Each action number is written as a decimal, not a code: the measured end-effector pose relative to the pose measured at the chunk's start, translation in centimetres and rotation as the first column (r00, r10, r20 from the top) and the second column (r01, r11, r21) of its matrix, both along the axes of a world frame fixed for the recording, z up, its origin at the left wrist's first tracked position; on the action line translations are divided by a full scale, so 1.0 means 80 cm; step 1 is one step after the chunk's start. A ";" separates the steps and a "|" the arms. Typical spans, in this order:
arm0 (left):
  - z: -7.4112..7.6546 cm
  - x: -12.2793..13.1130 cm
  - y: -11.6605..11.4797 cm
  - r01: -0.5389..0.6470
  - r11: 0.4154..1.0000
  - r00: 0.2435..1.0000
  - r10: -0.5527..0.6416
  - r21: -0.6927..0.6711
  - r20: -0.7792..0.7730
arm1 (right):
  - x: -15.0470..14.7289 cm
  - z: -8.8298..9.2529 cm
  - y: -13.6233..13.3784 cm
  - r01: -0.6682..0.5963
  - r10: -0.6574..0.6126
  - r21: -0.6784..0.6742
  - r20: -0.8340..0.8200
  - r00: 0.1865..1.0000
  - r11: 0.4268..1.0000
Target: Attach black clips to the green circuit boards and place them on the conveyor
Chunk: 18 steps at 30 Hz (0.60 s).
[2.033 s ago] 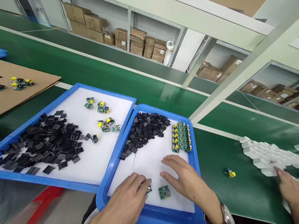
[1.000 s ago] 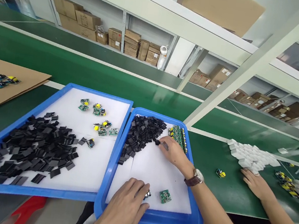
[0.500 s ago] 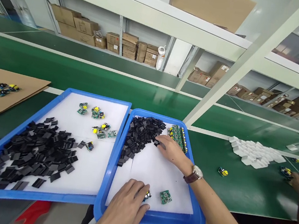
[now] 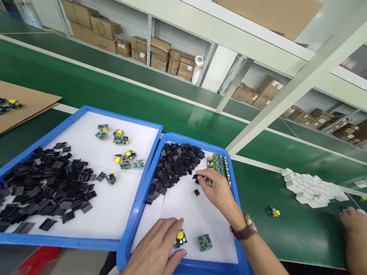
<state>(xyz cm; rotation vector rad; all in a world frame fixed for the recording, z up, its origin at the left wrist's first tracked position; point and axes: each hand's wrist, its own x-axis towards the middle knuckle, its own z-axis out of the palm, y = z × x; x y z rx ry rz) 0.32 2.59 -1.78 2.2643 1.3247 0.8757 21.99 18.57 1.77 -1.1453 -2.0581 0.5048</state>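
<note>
My right hand [image 4: 218, 191], with a wristwatch on its wrist, pinches a small black plate [image 4: 195, 177] between thumb and fingertips, at the edge of the pile of black plates [image 4: 176, 161]. Just below it one loose black plate [image 4: 196, 192] lies on the white liner. My left hand [image 4: 155, 254] rests at the front of the right blue tray [image 4: 134, 221], fingers stretched and thumb apart. Between its index finger and thumb sits a small circuit board with a yellow part [image 4: 180, 238]. A green circuit board [image 4: 204, 242] lies to its right.
Rows of circuit boards [image 4: 219, 164] fill the tray's back right corner. The left blue tray [image 4: 96, 244] holds more black plates [image 4: 47, 186] and several boards. Cardboard [image 4: 34, 103] lies far left. At right are white foam pieces [image 4: 312, 190] and another person's hand [image 4: 357, 225].
My right hand has drawn slightly away from the black pile with a plate in its fingertips. A loose plate now shows below it. More of the yellow-part board shows beside my left hand.
</note>
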 end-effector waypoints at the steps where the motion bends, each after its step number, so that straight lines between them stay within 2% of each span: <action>1: 0.005 0.000 0.001 -0.041 0.999 0.997 0.043 -0.036 0.064 | -0.006 0.007 -0.017 -0.020 0.020 -0.007 -0.045 0.999 1.000; 3: 0.018 0.001 0.005 -0.102 0.987 0.965 0.128 -0.125 0.227 | -0.018 0.020 -0.054 -0.074 0.068 -0.042 -0.130 0.989 0.996; 5: 0.029 0.004 0.011 -0.101 0.977 0.898 0.171 -0.188 0.406 | -0.028 0.029 -0.089 -0.153 0.120 -0.120 -0.247 0.962 0.981; 7: 0.036 0.008 0.016 -0.078 0.973 0.820 0.186 -0.216 0.542 | -0.034 0.033 -0.116 -0.229 0.150 -0.190 -0.357 0.922 0.955; 10: 0.041 0.010 0.016 0.014 0.950 0.753 0.196 -0.313 0.628 | -0.035 0.030 -0.145 -0.270 0.142 -0.246 -0.439 0.887 0.931; 13: 0.042 0.007 0.011 0.109 0.913 0.788 0.163 -0.394 0.594 | -0.029 0.022 -0.164 -0.271 0.127 -0.265 -0.457 0.881 0.925; 16: 0.044 0.006 0.006 0.125 0.944 0.879 0.037 -0.305 0.476 | -0.019 0.016 -0.178 -0.258 0.126 -0.308 -0.390 0.912 0.916; 18: 0.047 0.007 0.005 0.160 0.963 0.914 -0.062 -0.217 0.402 | -0.012 0.014 -0.184 -0.221 0.103 -0.314 -0.350 0.931 0.923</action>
